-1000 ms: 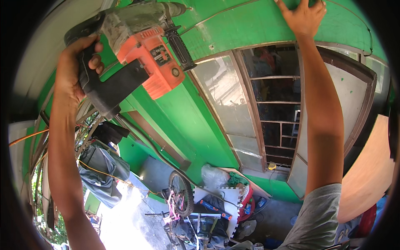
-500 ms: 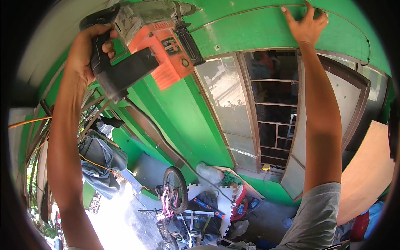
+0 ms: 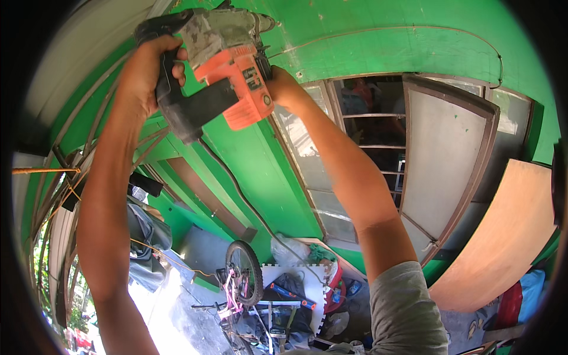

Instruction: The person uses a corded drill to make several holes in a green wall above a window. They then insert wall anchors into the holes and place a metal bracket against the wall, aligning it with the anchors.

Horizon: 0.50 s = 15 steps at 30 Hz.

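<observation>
Raised overhead in the upper left is a rotary hammer drill [image 3: 236, 89], with a worn grey metal gear housing and an orange motor body. Its nose points right, close to the green wall [image 3: 331, 47]. My left hand [image 3: 157, 65] is wrapped round its black rear handle [image 3: 168, 89]. My right hand [image 3: 284, 89] is at the tool's right side, closed on the black side handle, its fingers mostly hidden behind the orange body. From the base of the rear handle, a dark power cord [image 3: 228, 177] runs down toward the floor.
A thin wire [image 3: 384, 28] runs along the wall above a barred window [image 3: 373, 130] with its shutter [image 3: 447, 142] swung out. Below are a pink bicycle [image 3: 242, 278], a foam mat [image 3: 316, 290] and piled items. A plywood sheet [image 3: 497, 242] leans at right.
My right hand has come down from the wire on the wall to the drill's side handle. The drill and my left hand have shifted slightly right in view.
</observation>
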Available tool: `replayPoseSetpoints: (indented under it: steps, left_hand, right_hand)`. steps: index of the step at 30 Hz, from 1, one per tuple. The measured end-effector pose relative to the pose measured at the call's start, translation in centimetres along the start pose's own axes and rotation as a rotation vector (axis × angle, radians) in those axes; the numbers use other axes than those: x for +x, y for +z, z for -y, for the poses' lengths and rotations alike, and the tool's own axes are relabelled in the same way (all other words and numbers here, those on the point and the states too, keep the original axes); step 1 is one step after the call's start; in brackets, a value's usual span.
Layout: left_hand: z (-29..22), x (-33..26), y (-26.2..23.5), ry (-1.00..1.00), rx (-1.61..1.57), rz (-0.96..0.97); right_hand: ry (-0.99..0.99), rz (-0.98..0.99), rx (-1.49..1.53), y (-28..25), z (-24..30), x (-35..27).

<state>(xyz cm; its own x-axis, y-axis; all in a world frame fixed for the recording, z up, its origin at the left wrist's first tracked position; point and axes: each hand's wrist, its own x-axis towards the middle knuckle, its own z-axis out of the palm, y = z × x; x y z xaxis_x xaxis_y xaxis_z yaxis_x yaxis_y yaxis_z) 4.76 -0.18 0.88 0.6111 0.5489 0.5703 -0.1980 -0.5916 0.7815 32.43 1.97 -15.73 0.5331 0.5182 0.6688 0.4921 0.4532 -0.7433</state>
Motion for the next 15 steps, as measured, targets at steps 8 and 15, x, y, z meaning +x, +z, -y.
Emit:
replayPoseSetpoints:
  steps: [8,15]
  left_hand:
    - [1.5,-0.3,-0.4,-0.021,-0.04,0.012]
    - [1.5,-0.7,-0.2,0.036,-0.017,0.008]
  right_hand:
    - [0.273,-0.347,-0.318,1.5,4.0,-1.2]
    - [0.283,-0.374,-0.321,1.7,3.9,-1.2]
